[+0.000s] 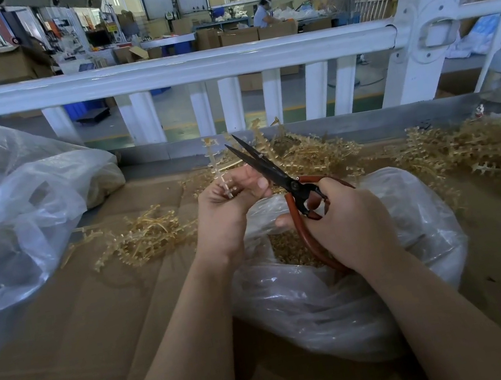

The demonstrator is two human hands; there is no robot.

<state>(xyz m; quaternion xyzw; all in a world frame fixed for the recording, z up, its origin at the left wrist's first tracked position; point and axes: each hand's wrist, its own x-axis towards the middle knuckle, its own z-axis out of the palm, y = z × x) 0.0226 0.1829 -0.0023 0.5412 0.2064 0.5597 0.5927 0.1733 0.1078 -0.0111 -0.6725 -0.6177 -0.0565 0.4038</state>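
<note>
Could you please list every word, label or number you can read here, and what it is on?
No text can be read.
Yellow sign in the far workshop: too small and blurred.
Triangular yellow sticker farther right: too small to read.
Scissors in the right hand, plastic strip in the left hand, clear bag: no print visible.

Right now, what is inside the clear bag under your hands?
The clear bag holds small tan plastic pieces, seen through its mouth. The right hand and scissors cover part; cloudy folds hide the rest.
</note>
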